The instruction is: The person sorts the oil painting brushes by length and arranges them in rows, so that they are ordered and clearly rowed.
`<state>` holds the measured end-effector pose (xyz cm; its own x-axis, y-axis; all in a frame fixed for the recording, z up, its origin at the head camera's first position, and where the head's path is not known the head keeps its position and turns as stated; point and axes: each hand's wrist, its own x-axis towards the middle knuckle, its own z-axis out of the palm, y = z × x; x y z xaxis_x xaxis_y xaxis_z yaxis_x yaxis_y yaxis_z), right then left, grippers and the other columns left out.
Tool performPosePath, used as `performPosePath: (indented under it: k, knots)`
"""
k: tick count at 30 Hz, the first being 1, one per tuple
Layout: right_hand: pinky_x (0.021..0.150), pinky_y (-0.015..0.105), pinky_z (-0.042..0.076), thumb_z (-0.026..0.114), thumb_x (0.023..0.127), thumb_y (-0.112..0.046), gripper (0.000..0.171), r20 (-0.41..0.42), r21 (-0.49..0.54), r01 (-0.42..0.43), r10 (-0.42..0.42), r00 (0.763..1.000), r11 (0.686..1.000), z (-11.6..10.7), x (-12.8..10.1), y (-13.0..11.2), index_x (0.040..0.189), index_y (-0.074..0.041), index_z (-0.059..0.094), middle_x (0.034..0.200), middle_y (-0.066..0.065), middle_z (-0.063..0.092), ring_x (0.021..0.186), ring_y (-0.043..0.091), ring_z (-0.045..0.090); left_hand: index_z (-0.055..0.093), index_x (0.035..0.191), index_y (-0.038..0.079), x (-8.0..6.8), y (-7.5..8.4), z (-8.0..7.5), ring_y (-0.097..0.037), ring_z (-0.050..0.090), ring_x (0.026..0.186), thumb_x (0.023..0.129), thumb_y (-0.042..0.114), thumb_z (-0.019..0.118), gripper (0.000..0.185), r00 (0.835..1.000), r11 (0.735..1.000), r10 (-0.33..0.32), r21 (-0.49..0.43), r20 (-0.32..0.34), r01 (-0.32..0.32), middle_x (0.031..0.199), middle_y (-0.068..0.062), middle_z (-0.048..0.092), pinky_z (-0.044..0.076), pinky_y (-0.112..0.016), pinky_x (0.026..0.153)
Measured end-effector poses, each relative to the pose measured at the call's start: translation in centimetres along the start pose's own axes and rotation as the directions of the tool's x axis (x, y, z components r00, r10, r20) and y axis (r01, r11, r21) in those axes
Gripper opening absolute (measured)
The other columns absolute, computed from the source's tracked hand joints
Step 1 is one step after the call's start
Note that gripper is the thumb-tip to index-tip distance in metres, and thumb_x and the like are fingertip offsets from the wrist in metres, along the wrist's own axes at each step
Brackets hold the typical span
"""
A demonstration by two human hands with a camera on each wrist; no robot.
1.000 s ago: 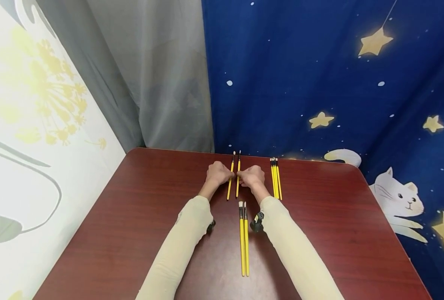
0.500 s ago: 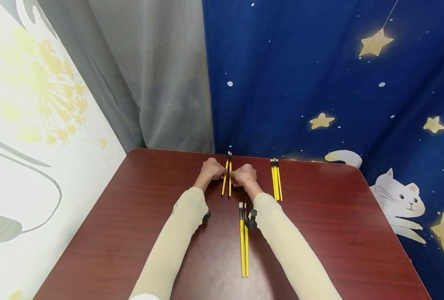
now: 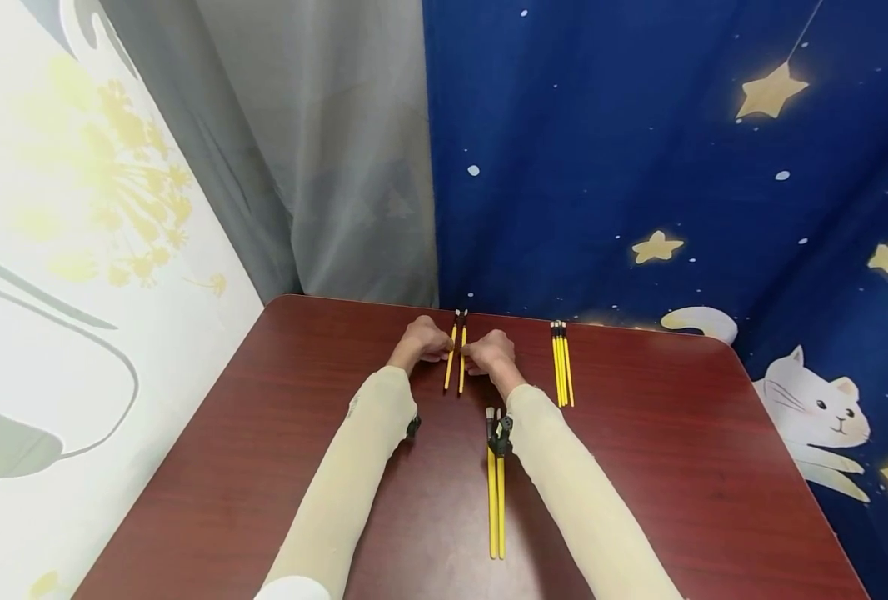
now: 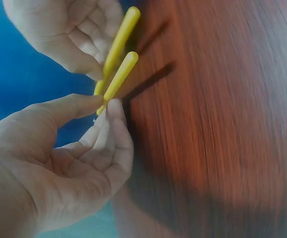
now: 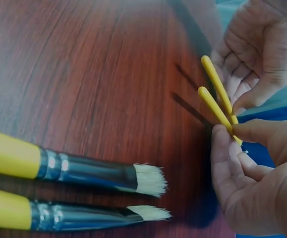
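Note:
My left hand [image 3: 423, 340] pinches a slim yellow-handled paintbrush [image 4: 122, 74] between thumb and fingers near the far edge of the table. Just to its right, my right hand [image 3: 491, 353] pinches a second slim paintbrush [image 5: 213, 105] the same way. Both brushes point bristles away from me, side by side with a narrow gap at their tips. Their handle ends stand off the table in the wrist views, throwing shadows on the wood. The fingers hide the middle of each handle.
Two bigger yellow paintbrushes [image 3: 492, 508] lie together nearer me, partly under the right wrist's camera [image 3: 501, 435]. Several slim paintbrushes [image 3: 562, 367] form a row at the right. Behind the reddish-brown table [image 3: 676, 467] hang a grey curtain [image 3: 361, 167] and a blue one [image 3: 564, 167].
Both hands have moved left with their brushes, and the two brushes have come closer together. The head view has shifted slightly. The other brushes stay put on the table.

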<state>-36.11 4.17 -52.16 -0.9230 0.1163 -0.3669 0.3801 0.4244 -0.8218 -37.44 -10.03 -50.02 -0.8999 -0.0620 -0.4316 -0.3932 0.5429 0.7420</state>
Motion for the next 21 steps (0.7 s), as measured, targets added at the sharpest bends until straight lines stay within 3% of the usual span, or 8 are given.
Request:
performPosePath:
  k: [5,10,16,21]
  knots:
    - [0.056,0.032,0.057,0.074,0.08,-0.02,0.019,-0.014,-0.087,0.032,-0.034,0.999,0.996,0.05,-0.08,-0.04,0.083,-0.001,0.072,0.072,0.014,0.073,0.06,0.021,0.072,0.064,0.092,0.001,0.28,-0.02,-0.09,-0.022,0.074,0.082,0.081,0.011,0.069,0.015,1.0,0.998,0.02,0.056,0.009,-0.021,0.09,-0.014,0.072,0.059,-0.036,0.075]
    - [0.055,0.032,0.057,0.073,0.081,-0.021,0.018,-0.028,-0.113,0.037,-0.041,0.999,0.993,0.18,-0.12,0.0,0.083,-0.003,0.072,0.074,0.014,0.074,0.059,0.02,0.072,0.065,0.09,0.002,0.53,0.11,0.16,-0.023,0.073,0.08,0.08,0.013,0.069,0.015,1.0,0.994,0.017,0.104,0.0,-0.017,0.086,-0.013,0.073,0.059,-0.036,0.074]
    - [0.054,0.031,0.056,0.071,0.083,-0.021,0.018,-0.055,-0.151,0.038,-0.047,0.997,0.988,0.32,-0.02,0.19,0.078,-0.005,0.072,0.071,0.012,0.073,0.054,0.017,0.069,0.069,0.082,0.005,0.86,0.02,0.72,-0.021,0.071,0.072,0.079,0.017,0.07,0.013,0.998,0.976,0.056,0.211,-0.027,-0.049,0.079,-0.01,0.073,0.058,-0.033,0.066]
    - [0.052,0.031,0.056,0.071,0.083,-0.019,0.017,-0.052,-0.138,0.054,-0.062,0.997,0.989,0.47,0.15,0.31,0.074,-0.005,0.072,0.07,0.012,0.073,0.054,0.018,0.069,0.07,0.081,0.006,0.77,-0.14,0.85,-0.02,0.071,0.071,0.08,0.018,0.07,0.012,0.997,0.972,0.062,0.229,-0.052,-0.049,0.077,-0.009,0.073,0.058,-0.033,0.066]
